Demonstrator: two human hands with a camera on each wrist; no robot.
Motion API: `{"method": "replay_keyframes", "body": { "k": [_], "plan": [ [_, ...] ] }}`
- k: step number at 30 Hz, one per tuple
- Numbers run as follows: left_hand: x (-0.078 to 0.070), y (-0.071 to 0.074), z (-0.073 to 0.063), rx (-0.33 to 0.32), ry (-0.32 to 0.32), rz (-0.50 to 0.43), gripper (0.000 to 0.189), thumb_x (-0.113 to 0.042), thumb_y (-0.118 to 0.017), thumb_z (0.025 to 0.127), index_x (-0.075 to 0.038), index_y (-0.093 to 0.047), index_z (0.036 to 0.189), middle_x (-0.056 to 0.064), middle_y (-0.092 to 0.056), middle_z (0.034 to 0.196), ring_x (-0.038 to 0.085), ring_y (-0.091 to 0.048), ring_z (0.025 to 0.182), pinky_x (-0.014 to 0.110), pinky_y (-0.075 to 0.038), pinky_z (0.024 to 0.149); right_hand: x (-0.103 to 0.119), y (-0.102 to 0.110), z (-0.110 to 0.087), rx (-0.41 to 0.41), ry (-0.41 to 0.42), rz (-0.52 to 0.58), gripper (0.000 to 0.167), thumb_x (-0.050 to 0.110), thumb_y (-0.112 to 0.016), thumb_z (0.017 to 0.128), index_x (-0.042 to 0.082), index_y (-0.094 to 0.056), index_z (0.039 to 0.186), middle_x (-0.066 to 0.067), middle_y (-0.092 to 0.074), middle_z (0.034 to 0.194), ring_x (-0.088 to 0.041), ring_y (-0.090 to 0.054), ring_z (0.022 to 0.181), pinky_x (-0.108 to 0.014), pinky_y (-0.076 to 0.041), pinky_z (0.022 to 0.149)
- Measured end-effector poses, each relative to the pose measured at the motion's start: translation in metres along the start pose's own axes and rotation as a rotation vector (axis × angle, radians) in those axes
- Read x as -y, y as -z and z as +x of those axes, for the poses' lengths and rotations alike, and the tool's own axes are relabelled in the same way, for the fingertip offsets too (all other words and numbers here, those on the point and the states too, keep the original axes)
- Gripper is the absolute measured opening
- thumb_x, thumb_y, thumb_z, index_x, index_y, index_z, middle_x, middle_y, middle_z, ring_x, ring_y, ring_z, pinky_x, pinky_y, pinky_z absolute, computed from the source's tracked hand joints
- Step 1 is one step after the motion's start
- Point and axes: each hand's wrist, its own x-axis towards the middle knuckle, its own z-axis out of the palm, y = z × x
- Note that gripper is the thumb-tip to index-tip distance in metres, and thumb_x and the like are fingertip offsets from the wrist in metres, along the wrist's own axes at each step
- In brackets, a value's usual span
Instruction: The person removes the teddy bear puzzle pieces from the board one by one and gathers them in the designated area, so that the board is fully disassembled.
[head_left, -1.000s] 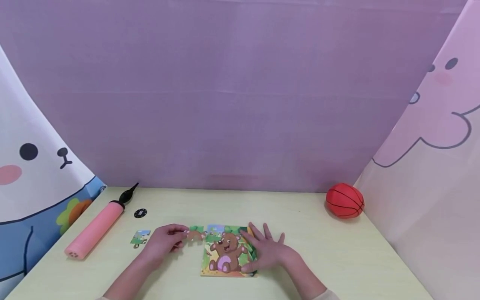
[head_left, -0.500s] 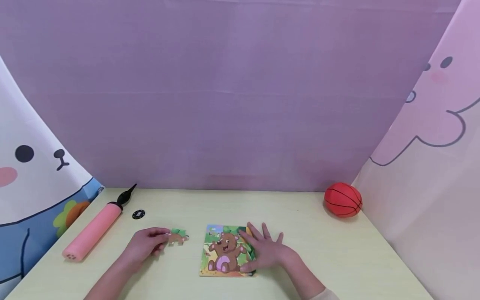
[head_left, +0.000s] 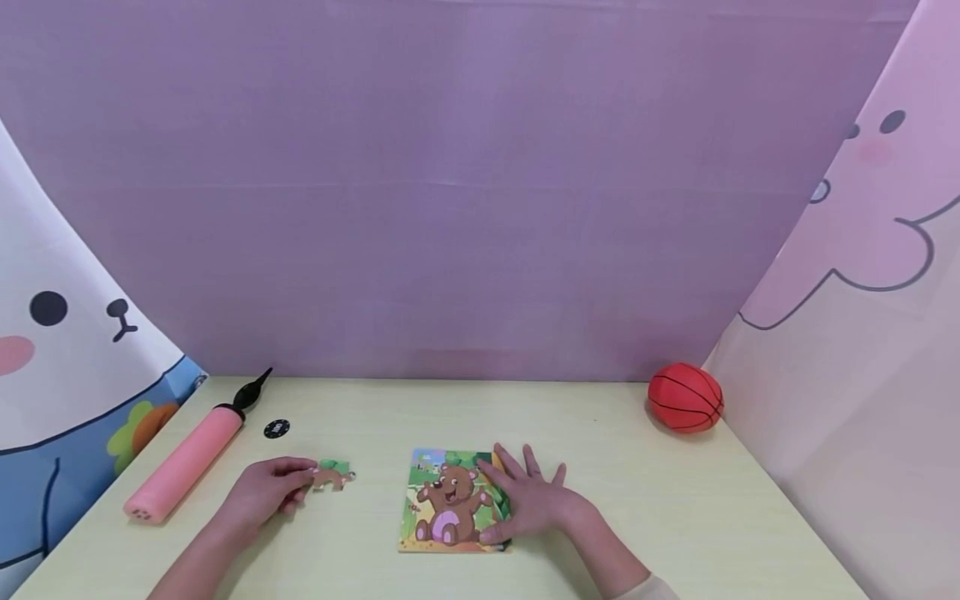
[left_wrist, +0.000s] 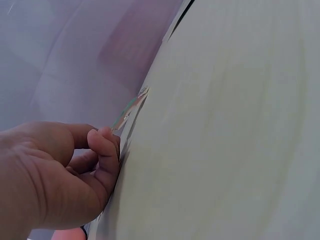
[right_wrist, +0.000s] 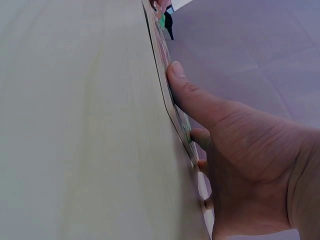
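Between thumb and fingertips my left hand (head_left: 262, 493) pinches a jigsaw piece (head_left: 331, 476) printed in brown and green, just above or on the table. The left wrist view shows the same piece (left_wrist: 130, 111) edge-on, beyond the curled fingers. In the middle lies a square bear puzzle (head_left: 447, 504) on its board, with the bear picture facing up. Spread flat, my right hand (head_left: 531, 502) rests along the puzzle's right side and covers part of it. Its thumb (right_wrist: 187, 90) touches the board's surface in the right wrist view.
A pink hand pump (head_left: 191, 462) with a black nozzle lies at the table's left. Beside it is a black round chip (head_left: 277, 428). A red toy basketball (head_left: 686, 398) sits at the back right. Purple cloth (head_left: 465, 208) hangs behind the pale table (head_left: 480, 412).
My left hand has drawn the jigsaw piece leftward, away from the puzzle's left edge. A second loose piece seen at the left earlier is now hidden behind that hand. The right hand stays put.
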Motion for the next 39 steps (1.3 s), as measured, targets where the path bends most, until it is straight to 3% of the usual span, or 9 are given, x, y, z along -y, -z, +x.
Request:
{"method": "replay_keyframes", "body": {
  "k": [17,27,39],
  "plan": [
    [-0.002,0.011,-0.001,-0.008,-0.002,0.069,0.032,-0.010,-0.058,0.102,0.011,-0.060,0.127,0.008,-0.062,0.077,0.016,-0.055,0.066,0.027,-0.049,0.053,0.000,0.001,0.000,0.000,-0.006,0.014,0.104,0.069,-0.073,0.078,0.030,-0.024,0.162,-0.005,-0.006,0.169,-0.052,-0.001,0.149,-0.089,-0.003,0.095],
    [-0.007,0.013,-0.001,-0.065,-0.016,0.179,0.031,-0.008,-0.055,0.101,0.009,-0.060,0.127,0.008,-0.059,0.083,0.019,-0.053,0.067,0.028,-0.045,0.054,0.000,0.001,0.000,-0.003,-0.001,0.017,0.104,0.069,-0.073,0.078,0.030,-0.024,0.161,-0.007,-0.007,0.169,-0.053,-0.001,0.148,-0.089,-0.004,0.095],
    [-0.020,-0.006,-0.008,-0.043,-0.063,0.127,0.026,-0.012,-0.060,0.100,0.006,-0.064,0.118,0.009,-0.065,0.089,0.018,-0.053,0.066,0.027,-0.045,0.052,-0.004,0.005,0.002,-0.038,0.001,0.017,0.114,0.072,-0.073,0.075,0.022,-0.020,0.163,-0.009,-0.010,0.169,-0.056,-0.009,0.146,-0.090,-0.011,0.092]
  ]
}}
